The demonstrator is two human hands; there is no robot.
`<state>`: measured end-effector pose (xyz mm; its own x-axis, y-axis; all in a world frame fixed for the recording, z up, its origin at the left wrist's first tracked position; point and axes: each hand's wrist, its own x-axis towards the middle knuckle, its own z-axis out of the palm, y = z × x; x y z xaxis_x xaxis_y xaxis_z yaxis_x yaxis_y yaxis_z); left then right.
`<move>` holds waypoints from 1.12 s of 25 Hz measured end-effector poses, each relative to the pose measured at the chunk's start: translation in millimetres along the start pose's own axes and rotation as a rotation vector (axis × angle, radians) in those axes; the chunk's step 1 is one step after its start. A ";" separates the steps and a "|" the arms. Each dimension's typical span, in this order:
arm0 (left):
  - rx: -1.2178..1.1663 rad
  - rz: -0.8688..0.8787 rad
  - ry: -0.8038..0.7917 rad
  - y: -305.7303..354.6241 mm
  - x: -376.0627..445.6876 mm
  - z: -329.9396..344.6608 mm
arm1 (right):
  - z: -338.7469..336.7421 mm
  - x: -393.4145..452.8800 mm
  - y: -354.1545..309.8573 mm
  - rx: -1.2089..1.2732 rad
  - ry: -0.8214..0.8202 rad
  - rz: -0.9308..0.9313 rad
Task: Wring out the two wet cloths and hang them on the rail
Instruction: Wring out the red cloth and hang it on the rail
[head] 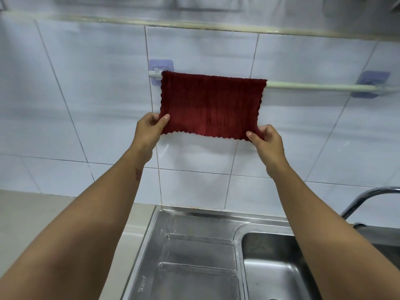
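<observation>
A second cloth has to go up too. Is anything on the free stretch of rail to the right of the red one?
Nothing visible. The rail is bare from the red cloth to its right bracket.

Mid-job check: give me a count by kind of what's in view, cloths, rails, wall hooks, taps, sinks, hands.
Red cloth draped over the rail, both lower corners pinched: 1
Rail: 1
Wall hooks: 2
Tap: 1
Sink: 1
Hands, left hand and right hand: 2
Total: 8

The rail [320, 86] and faucet [368, 198] run off the right edge.
</observation>
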<state>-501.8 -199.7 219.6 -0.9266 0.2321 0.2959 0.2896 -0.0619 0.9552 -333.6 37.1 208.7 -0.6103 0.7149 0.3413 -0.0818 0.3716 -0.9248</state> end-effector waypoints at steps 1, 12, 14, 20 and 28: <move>-0.026 -0.001 -0.015 -0.6 -2.1 -4.0 | -3.4 -4.0 -1.0 0.034 -0.003 0.008; 0.011 0.049 -0.030 -3.5 -16.6 -26.1 | -13.0 -21.3 6.7 0.133 0.015 0.146; 0.051 0.047 -0.003 -6.2 -15.6 -26.8 | -10.3 -22.2 6.8 0.122 0.022 0.159; 0.055 0.035 0.030 -13.5 -21.3 -26.7 | -11.6 -25.0 4.6 0.094 -0.004 0.140; 0.192 -0.123 0.041 -22.3 -72.0 -31.6 | -33.9 -58.7 17.2 -0.054 -0.036 0.217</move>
<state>-449.0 -245.7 177.4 -0.9657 0.1864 0.1809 0.2101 0.1510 0.9659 -272.5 21.6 178.4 -0.6370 0.7602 0.1281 0.0962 0.2433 -0.9652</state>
